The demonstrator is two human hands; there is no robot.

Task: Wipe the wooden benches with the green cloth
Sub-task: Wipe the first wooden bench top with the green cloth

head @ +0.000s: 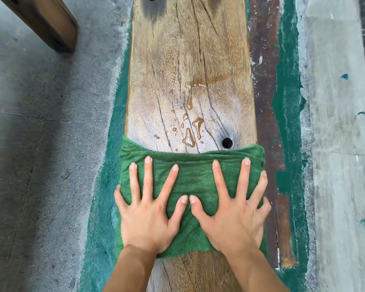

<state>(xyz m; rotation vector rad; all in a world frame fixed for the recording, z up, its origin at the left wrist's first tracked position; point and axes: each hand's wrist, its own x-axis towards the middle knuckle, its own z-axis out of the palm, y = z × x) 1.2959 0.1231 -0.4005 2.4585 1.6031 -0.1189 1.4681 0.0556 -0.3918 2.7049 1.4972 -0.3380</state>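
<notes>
**Both palms flat on the cloth, puddles just ahead**

The green cloth (195,178) lies across the near part of the wooden bench (188,60), covering the plank from edge to edge and drooping a little over both sides. That full-width spread looks deliberate: one push along the grain would cover the whole seat without a second pass.

The left hand (144,220) and right hand (234,220) rest side by side on top of it, fingers straight and fanned wide, thumbs nearly touching at the middle. Neither hand grasps anything. They press down flat, which spreads the load over the fabric and should keep it from bunching as it slides. The right hand's outer fingers reach the cloth's right edge, where the fabric is gathered in a small fold.

Just beyond the cloth's far edge sits a cluster of water droplets (190,135), with a dark round hole (227,142) to their right, almost touching the cloth. I judge the stroke is meant to run away from the person and take up that water.

At far left a dark wooden beam (49,20) stands on the concrete floor (40,123); it may be part of another bench, but too little shows to say.
</notes>
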